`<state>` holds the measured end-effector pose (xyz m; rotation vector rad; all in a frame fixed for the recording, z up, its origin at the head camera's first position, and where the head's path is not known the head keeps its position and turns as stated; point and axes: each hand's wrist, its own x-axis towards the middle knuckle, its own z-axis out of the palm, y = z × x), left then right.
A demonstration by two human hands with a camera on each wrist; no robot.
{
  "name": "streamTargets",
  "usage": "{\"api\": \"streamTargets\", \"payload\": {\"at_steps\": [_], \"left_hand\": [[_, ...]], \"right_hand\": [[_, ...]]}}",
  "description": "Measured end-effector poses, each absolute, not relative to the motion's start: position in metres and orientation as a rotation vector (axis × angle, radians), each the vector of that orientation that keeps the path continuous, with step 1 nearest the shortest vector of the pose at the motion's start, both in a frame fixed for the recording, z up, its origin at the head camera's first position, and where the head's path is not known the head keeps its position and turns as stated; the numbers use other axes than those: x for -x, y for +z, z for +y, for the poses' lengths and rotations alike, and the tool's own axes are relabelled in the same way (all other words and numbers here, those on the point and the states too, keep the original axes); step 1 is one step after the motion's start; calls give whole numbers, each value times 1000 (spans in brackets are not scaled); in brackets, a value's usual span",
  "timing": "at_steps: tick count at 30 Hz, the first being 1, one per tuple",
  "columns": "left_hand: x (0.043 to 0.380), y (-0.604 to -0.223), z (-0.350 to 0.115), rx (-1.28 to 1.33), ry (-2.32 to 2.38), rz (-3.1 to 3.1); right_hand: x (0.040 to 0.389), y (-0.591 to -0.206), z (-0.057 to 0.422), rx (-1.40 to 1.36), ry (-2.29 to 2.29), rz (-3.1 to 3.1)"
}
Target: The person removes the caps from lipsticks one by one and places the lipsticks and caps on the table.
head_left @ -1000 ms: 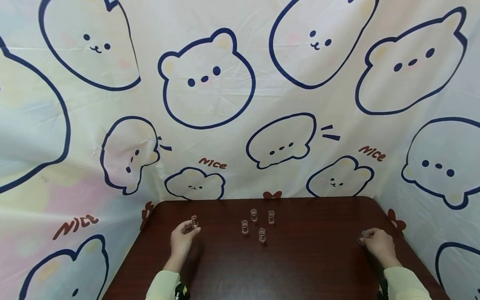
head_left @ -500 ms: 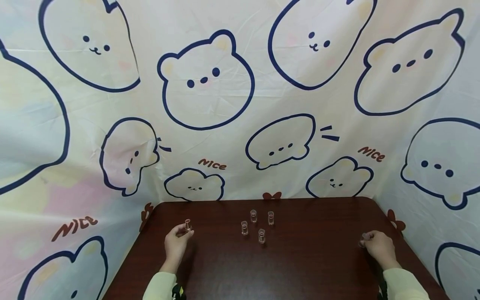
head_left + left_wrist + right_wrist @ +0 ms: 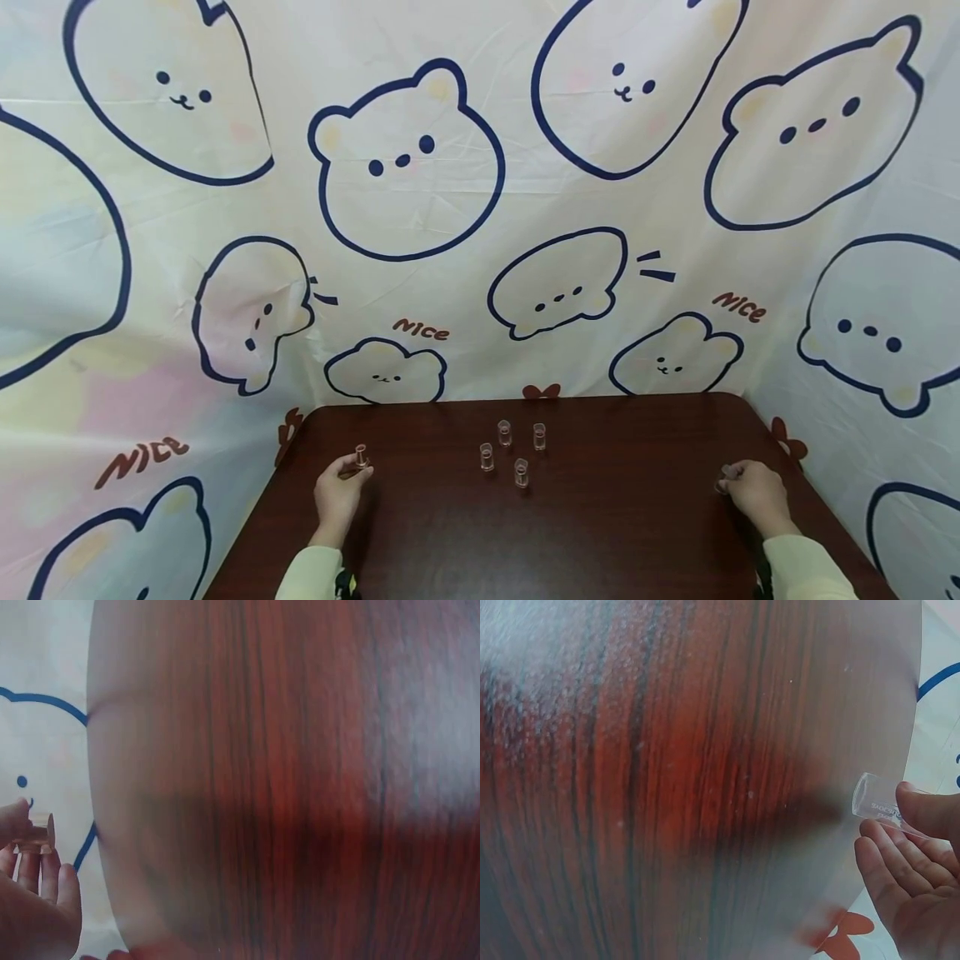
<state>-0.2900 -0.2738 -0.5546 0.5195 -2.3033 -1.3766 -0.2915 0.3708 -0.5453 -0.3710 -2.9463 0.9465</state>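
On the left of the table, my left hand (image 3: 337,497) pinches a small clear cup (image 3: 362,456) between thumb and fingers, above the tabletop. The left wrist view shows that cup (image 3: 43,834) sideways, partly hidden by the thumb. At the far right my right hand (image 3: 761,495) grips another small clear cup, mostly covered by the fingers in the head view. In the right wrist view this cup (image 3: 877,799) carries faint printing, too small to read. Several similar clear cups stand upright in a loose cluster between the hands, the nearest one (image 3: 521,473) in front.
A dark brown wooden table (image 3: 600,533) with a glossy top lies under both hands. Behind it and at both sides hangs a pale cloth (image 3: 570,200) printed with outlined cartoon bears and the word "Nice".
My left hand has moved left and slightly nearer with its cup. The right hand stays nearly in place. The standing cups keep their arrangement; the head view has shifted slightly.
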Motion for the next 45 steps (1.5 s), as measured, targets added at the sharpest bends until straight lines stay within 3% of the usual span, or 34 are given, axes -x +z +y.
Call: {"api": "streamTargets", "payload": {"at_steps": [45], "left_hand": [[279,-576,-306,-674,-1164,-2433]], "right_hand": [[293,-544,368,311,840,-2968]]}}
